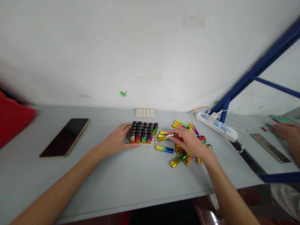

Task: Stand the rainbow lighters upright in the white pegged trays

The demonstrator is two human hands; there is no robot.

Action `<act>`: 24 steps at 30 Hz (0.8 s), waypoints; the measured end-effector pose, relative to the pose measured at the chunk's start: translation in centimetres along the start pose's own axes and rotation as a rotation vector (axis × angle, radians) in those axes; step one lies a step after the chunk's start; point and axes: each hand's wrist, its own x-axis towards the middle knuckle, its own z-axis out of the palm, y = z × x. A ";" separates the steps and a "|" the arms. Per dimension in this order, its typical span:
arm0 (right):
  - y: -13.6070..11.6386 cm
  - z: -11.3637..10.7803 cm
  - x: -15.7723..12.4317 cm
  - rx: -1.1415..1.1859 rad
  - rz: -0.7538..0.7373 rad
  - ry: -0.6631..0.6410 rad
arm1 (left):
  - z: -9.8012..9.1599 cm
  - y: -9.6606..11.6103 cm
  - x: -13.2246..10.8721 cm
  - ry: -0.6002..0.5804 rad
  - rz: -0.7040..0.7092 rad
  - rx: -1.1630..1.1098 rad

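Note:
Several lighters (144, 131) with black tops and shiny coloured bodies stand upright in rows in a white holder (154, 140). At the holder's right side some slots hold no lighter. My left hand (119, 137) grips the holder and its lighters from the left, thumb along the front and fingers behind. To the right, my right hand (187, 139) pinches a shiny lighter (166, 137) whose end points left. A loose pile of metallic gold, green and red lighters (179, 159) lies beneath and around that hand. One yellow-blue lighter (164, 149) lies closer to the holder.
A second white slotted holder (145, 112) lies by the wall. At left are a dark phone (65, 137) and a red object (14, 118). A white power strip (217, 125) with cables and a blue metal frame (248, 70) stand right; beyond are another person's hand (287, 131) and a phone (270, 147).

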 end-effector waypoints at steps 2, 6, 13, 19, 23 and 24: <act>0.4 -1.1 1.1 0.136 0.000 0.107 | 0.0 0.1 0.0 -0.013 -0.019 0.005; -0.1 -1.3 4.1 0.495 0.059 0.319 | -0.2 0.3 -0.1 -0.024 -0.034 0.007; -2.7 4.1 6.7 1.159 0.146 0.207 | -0.3 0.1 -0.3 -0.027 -0.007 0.001; -3.7 6.2 6.1 1.138 0.292 0.190 | -0.2 0.0 -0.4 -0.015 0.005 0.000; -4.3 6.4 6.2 1.132 0.420 0.241 | -0.3 0.1 -0.3 -0.010 0.007 0.001; -4.4 6.5 6.3 1.143 0.455 0.246 | -0.3 0.1 -0.2 -0.012 0.003 0.003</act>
